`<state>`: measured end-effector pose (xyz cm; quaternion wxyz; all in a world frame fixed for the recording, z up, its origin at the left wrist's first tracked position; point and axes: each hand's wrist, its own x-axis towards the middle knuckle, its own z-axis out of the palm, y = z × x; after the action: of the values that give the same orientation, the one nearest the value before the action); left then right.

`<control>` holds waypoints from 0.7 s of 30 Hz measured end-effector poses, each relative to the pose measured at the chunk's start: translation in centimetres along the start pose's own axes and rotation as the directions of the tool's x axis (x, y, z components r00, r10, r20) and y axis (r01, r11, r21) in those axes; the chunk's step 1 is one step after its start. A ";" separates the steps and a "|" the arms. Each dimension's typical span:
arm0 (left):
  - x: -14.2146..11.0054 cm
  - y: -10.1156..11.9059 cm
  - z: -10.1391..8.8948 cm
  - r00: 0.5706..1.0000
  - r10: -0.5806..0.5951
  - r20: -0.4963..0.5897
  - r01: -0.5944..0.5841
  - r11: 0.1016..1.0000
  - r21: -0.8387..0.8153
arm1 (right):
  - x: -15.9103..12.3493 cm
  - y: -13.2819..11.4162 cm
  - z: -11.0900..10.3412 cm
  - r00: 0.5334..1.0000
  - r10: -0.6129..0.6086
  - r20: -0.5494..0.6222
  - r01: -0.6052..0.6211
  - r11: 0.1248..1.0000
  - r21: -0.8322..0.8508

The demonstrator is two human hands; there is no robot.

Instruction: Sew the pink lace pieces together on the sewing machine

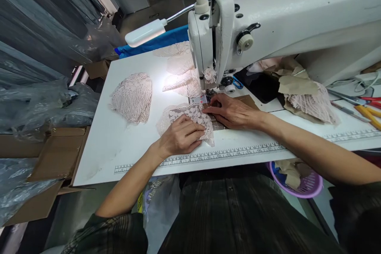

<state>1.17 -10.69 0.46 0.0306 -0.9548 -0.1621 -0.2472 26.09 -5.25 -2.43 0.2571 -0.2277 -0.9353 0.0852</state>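
Note:
A pale pink lace piece [169, 118] lies on the white table in front of the sewing machine [268, 24], its upper edge close to the presser foot [208, 96]. My left hand [184, 135] rests on the lace with its fingers curled together against the fabric. To the right, my right hand [233, 111] is closed at the lace's right edge, thumb and forefinger near the needle area; the fingertips partly cover the fabric there. Beneath that hand is a brown plate [245, 101] on the table.
A lace pile [132, 97] sits at left; more lace [178, 67] lies behind the needle under a lamp [145, 33]. A black phone-like slab [260, 85], lace scraps [312, 105] and orange-handled tools [370, 115] are at right. A printed ruler [220, 156] runs along the front edge, above a purple basket [312, 188].

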 end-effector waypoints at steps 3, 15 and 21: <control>0.2 0.1 0.1 1.000 -0.008 0.003 0.008 0.998 0.059 | -0.4 -0.3 0.0 0.998 0.032 -0.050 -0.029 0.998 0.056; -0.2 -0.1 0.6 0.999 -0.014 -0.031 0.014 1.000 -0.003 | -1.0 -0.2 -0.4 0.994 0.089 -0.070 -0.073 0.975 0.210; -0.2 -0.3 1.0 0.999 -0.026 -0.028 0.024 0.998 -0.063 | -0.8 -1.0 -1.8 0.982 0.188 0.007 -0.185 0.959 0.214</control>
<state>1.39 -10.28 -0.52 0.0000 -0.9495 -0.1658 -0.2663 27.26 -6.42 -1.03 0.2773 -0.2865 -0.8933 0.2074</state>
